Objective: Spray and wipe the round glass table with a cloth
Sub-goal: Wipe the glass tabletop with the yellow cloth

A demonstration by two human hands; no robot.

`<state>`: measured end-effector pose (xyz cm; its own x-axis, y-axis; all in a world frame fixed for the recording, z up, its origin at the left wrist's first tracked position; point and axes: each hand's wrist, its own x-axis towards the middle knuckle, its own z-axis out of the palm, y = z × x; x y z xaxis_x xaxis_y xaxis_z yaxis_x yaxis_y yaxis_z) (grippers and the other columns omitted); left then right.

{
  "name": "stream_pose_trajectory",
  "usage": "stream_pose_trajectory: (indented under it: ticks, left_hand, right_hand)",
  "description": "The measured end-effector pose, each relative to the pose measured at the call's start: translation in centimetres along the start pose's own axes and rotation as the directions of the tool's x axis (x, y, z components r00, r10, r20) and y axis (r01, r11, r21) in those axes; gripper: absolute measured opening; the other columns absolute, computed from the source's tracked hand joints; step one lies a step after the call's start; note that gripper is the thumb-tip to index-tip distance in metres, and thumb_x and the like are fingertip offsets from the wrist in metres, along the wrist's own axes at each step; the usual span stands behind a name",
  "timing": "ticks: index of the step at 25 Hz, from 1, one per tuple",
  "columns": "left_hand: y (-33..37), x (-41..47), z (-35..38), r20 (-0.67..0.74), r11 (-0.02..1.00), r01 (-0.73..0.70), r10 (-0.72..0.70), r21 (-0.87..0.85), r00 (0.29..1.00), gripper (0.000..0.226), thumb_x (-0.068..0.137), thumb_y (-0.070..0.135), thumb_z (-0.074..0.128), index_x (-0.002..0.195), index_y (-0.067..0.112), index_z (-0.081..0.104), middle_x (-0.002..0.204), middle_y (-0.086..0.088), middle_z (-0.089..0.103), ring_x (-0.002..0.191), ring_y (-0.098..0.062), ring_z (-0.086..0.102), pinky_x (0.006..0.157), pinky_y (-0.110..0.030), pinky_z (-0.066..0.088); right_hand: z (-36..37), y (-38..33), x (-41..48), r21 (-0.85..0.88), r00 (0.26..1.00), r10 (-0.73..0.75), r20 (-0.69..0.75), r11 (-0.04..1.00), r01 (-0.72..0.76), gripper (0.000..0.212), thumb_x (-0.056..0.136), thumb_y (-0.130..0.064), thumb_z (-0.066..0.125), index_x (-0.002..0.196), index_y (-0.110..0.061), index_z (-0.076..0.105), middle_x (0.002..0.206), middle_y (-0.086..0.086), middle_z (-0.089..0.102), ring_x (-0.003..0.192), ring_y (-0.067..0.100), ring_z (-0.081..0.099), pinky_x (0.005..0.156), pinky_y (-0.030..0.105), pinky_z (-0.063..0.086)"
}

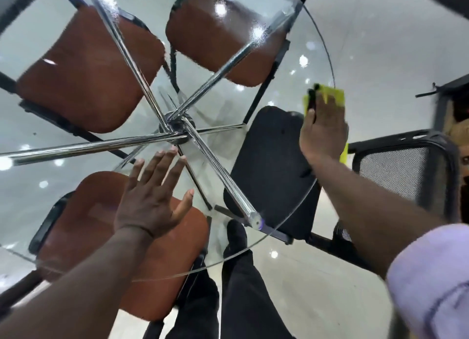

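Left hand (149, 206) splayed on glass table (318, 67), right hand (323, 133) fingers (327, 106) straight, pressing cloth (335, 95)

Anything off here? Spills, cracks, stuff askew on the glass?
Nothing stands out. The glass table looks intact; right hand presses the yellow cloth near its far rim, left hand flat on it. Only a tiny dark speck at left.
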<state>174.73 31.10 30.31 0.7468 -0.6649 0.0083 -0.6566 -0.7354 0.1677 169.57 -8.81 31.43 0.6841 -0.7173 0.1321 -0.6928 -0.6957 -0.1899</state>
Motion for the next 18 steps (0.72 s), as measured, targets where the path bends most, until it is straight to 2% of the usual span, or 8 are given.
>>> stream_pose_trajectory:
  ticks: [2,4,7,9,11,14,16,18]
  left_hand:
    - [-0.1,0.1,-0.4,0.025,1.0,0.001,-0.001,-0.002,1.0,0.076,0.095,0.059,0.042,0.16,0.02,0.038,0.17,-0.005,0.03,0.158,-0.026,0.026,0.126,-0.056,0.023]
    - [-0.1,0.0,-0.6,0.031,1.0,-0.007,0.007,0.0,0.999,0.076,0.096,0.059,0.042,0.161,0.02,0.037,0.171,-0.005,0.03,0.158,-0.026,0.027,0.125,-0.057,0.024]
    - [-0.2,0.0,0.3,-0.006,1.0,-0.022,0.022,0.007,1.0,0.075,0.096,0.057,0.047,0.161,0.021,0.037,0.17,-0.005,0.031,0.158,-0.026,0.028,0.124,-0.058,0.027]
    - [-0.4,0.0,0.5,-0.012,1.0,-0.014,0.015,0.02,1.0,0.076,0.096,0.057,0.049,0.161,0.021,0.036,0.17,-0.004,0.031,0.158,-0.025,0.027,0.125,-0.057,0.026]
    - [-0.3,0.1,0.3,0.013,1.0,-0.009,0.009,0.023,1.0,0.076,0.096,0.058,0.048,0.162,0.022,0.035,0.171,-0.004,0.029,0.159,-0.024,0.026,0.125,-0.057,0.026]
    - [-0.2,0.0,-0.3,0.052,1.0,-0.004,0.003,0.021,0.999,0.077,0.097,0.059,0.045,0.163,0.022,0.033,0.172,-0.003,0.025,0.159,-0.024,0.024,0.124,-0.058,0.027]
    - [-0.2,0.1,-0.2,0.043,1.0,-0.004,0.003,0.021,0.999,0.076,0.097,0.059,0.045,0.162,0.022,0.034,0.173,-0.002,0.025,0.159,-0.023,0.025,0.124,-0.057,0.028]
    - [-0.3,-0.1,0.3,0.027,1.0,-0.004,0.003,0.024,1.0,0.076,0.097,0.059,0.046,0.163,0.023,0.033,0.173,-0.002,0.024,0.159,-0.023,0.025,0.126,-0.056,0.026]
  right_hand:
    - [0.7,-5.4,-5.9,0.059,0.972,0.233,-0.022,0.971,-0.231,0.057,0.11,-0.034,0.036,0.166,-0.03,0.042,0.173,0.005,0.041,0.16,0.036,0.037,0.122,0.057,0.038]
    - [1.3,-8.3,-10.6,0.081,0.926,-0.376,0.035,0.925,0.372,0.056,0.111,-0.034,0.039,0.167,-0.033,0.04,0.173,0.004,0.04,0.161,0.034,0.036,0.126,0.056,0.034]
    - [2.0,-7.1,-2.7,0.098,0.214,-0.962,0.17,0.232,0.968,0.055,0.113,-0.036,0.042,0.167,-0.04,0.033,0.173,-0.002,0.041,0.161,0.028,0.037,0.13,0.049,0.028]
    - [3.4,-6.4,4.7,0.083,0.547,-0.823,0.153,0.562,0.823,0.053,0.112,-0.036,0.041,0.164,-0.037,0.043,0.168,0.002,0.049,0.152,0.035,0.049,0.124,0.053,0.04]
    - [3.3,-6.9,5.8,0.036,0.961,-0.274,0.028,0.961,0.273,0.057,0.108,-0.039,0.031,0.163,-0.033,0.046,0.167,0.004,0.049,0.151,0.036,0.048,0.115,0.055,0.045]
    - [3.6,-11.4,-2.6,0.087,0.992,-0.068,-0.103,0.993,0.077,0.057,0.107,-0.035,0.034,0.162,-0.029,0.05,0.168,0.006,0.049,0.154,0.036,0.047,0.115,0.059,0.046]
    - [3.5,-13.1,-5.3,0.12,0.748,-0.664,0.028,0.745,0.656,0.055,0.11,-0.032,0.04,0.165,-0.035,0.043,0.171,0.003,0.044,0.157,0.033,0.043,0.122,0.056,0.04]
    - [3.5,-13.3,0.1,0.161,0.135,-0.982,0.13,0.155,0.975,0.054,0.113,-0.035,0.043,0.166,-0.04,0.037,0.173,-0.002,0.041,0.16,0.027,0.039,0.125,0.049,0.032]
